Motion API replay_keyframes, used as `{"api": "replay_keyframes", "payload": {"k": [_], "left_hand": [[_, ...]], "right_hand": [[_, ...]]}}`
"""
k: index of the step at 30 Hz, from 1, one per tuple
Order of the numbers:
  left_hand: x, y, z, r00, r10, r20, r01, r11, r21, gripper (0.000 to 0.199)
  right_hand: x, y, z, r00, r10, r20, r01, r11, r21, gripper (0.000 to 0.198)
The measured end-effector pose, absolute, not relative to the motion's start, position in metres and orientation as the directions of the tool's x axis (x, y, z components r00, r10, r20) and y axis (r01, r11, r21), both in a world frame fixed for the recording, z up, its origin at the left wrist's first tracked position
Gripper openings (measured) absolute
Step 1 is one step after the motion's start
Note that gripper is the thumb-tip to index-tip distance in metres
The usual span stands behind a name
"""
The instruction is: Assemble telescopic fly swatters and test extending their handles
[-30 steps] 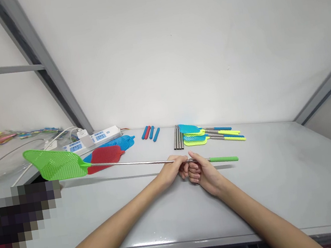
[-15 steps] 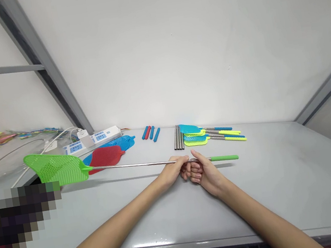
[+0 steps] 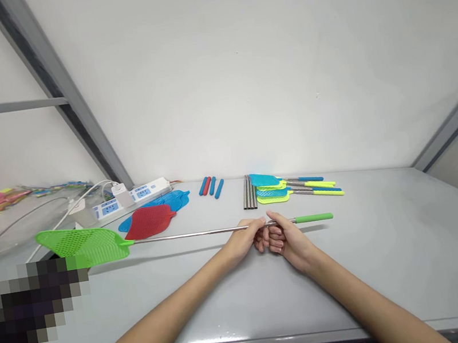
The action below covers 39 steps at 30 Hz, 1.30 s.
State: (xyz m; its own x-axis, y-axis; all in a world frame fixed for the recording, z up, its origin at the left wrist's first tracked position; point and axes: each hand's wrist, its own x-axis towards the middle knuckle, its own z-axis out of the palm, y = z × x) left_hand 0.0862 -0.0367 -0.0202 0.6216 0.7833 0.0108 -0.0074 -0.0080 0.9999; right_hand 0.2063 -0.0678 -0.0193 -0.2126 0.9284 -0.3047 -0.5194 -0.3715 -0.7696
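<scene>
Swatter (image 3: pixel 185 236): green, held level above the surface (image 3: pixel 396 238)
Left hand (image 3: pixel 244 241): fingers gripping its metal shaft (image 3: pixel 170 237)
Right hand (image 3: pixel 291 241): fingers curled around the shaft, just beside the green handle (image 3: pixel 314 217)

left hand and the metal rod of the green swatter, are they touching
Touching. The head view shows it: the left hand grips the metal rod of the green swatter, with its thumb lying over the rod.

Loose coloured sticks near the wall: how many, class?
4, left of the metal tubes. Left to right: blue stick, red stick, second blue stick, then third blue stick, slightly apart.
</scene>
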Motion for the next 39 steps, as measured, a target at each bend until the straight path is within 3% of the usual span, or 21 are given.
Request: {"api": "replay_keyframes", "payload": {"k": [18,24,39], "left_hand": [[0.0872,-0.0315,-0.0254,0.640,0.768,0.010,-0.117,0.084,0.990,0.035],[0.0899,-0.0325,-0.0280,0.649,0.760,0.023,-0.154,0.102,0.983,0.033],[0.0918,-0.0331,-0.0256,0.664,0.747,0.008,-0.214,0.179,0.960,0.032]], "right_hand": [[0.2065,-0.0694,-0.0208,-0.224,0.955,-0.195,-0.448,-0.278,-0.849,0.033],[0.2057,-0.0685,-0.0175,-0.202,0.954,-0.220,-0.402,-0.285,-0.870,0.033],[0.2086,-0.0659,-0.0219,-0.181,0.954,-0.240,-0.496,-0.299,-0.815,0.033]]}}
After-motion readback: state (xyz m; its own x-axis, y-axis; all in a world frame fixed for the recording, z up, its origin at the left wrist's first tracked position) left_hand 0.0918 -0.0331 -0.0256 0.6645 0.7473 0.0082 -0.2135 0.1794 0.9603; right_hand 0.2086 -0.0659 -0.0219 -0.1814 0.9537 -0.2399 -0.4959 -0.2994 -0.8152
